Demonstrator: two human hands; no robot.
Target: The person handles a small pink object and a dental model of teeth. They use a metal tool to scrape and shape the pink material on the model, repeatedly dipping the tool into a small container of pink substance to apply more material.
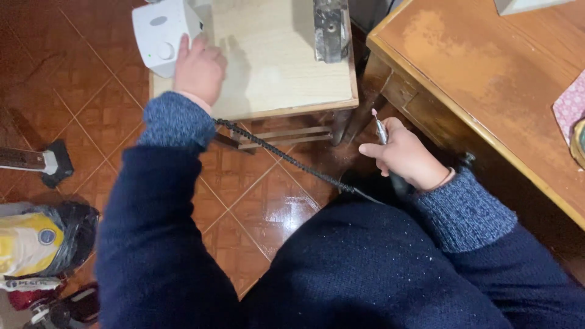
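Handpiece [382,135] of the rotary tool sits in your right hand [405,157], its slim grey body pinched between thumb and curled fingers, the small pinkish tip pointing up and away from you toward the gap between the two pieces of furniture. Your right hand is closed around it and held in the air above your lap, just off the near left corner of the orange-brown wooden table [487,79], not touching it. From under that hand a black coiled cord [286,157] runs across the tiled floor [79,79] gap up to your left sleeve, where it passes beneath your wrist at the near edge of the pale wooden stand [286,61]. Your left hand [198,68] is well apart from the handpiece, resting near the stand's near left corner with fingers loosely bent and the thumb stretched up against the white control box [161,33], which overhangs the stand's left edge; the hand grips nothing, it only touches the box beside its round dial. Farther back on the stand, at its far right edge, lies a dark metal block [331,27]. On the floor to your left lies a yellow and black bag [42,244], close to your elbow.
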